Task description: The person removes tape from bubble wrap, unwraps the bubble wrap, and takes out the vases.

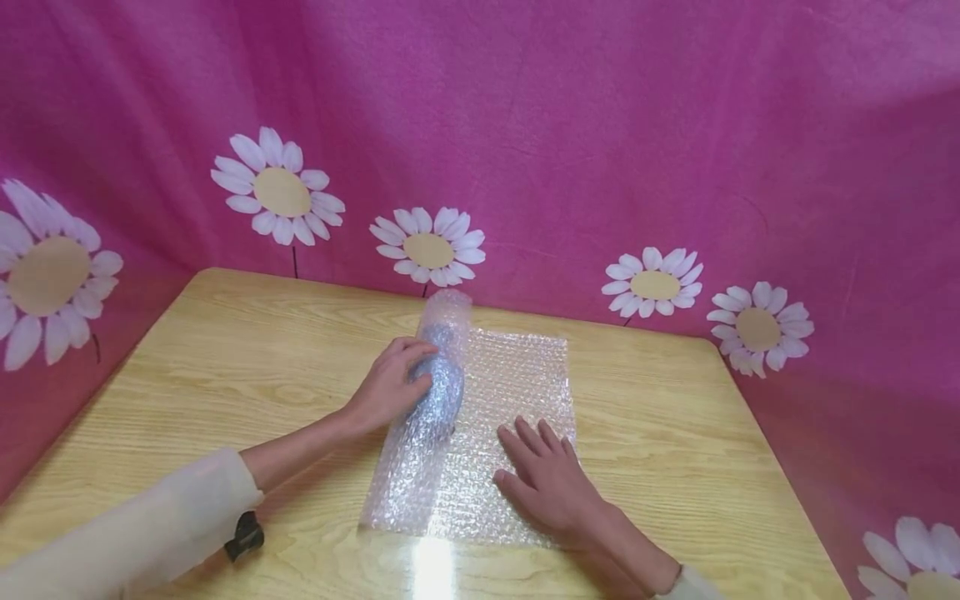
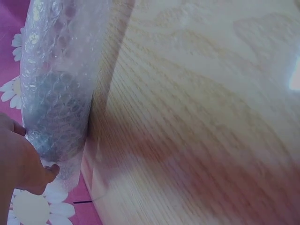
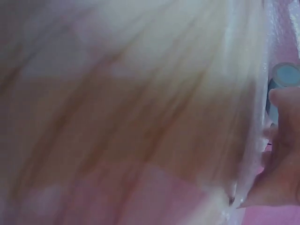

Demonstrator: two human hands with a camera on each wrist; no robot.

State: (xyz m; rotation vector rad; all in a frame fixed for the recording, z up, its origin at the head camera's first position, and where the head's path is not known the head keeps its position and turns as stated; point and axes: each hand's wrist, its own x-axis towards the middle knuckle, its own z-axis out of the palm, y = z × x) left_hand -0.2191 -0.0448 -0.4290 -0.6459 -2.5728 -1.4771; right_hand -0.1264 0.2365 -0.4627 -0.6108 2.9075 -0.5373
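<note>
A sheet of clear bubble wrap [image 1: 480, 492] lies on the table, its left part rolled over a blue-grey, bottle-shaped thing [image 1: 444, 387]. The layers blur its details. My left hand [image 1: 390, 387] grips the roll from the left, with fingers over its top and thumb nearer to me. In the left wrist view the wrapped thing [image 2: 56, 112] shows dark through the bubbles. Fingers spread, my right hand [image 1: 551, 483] rests on the flat part of the sheet, right of the roll. The right wrist view shows a round, pale-blue end [image 3: 287, 75] beyond that hand.
The wooden table [image 1: 660, 433] carries the sheet near its middle. A pink cloth [image 1: 540, 150] with large white daisies hangs behind the table and along its sides. Below the left sleeve is a small black piece [image 1: 245, 536]. Light glares at the near edge.
</note>
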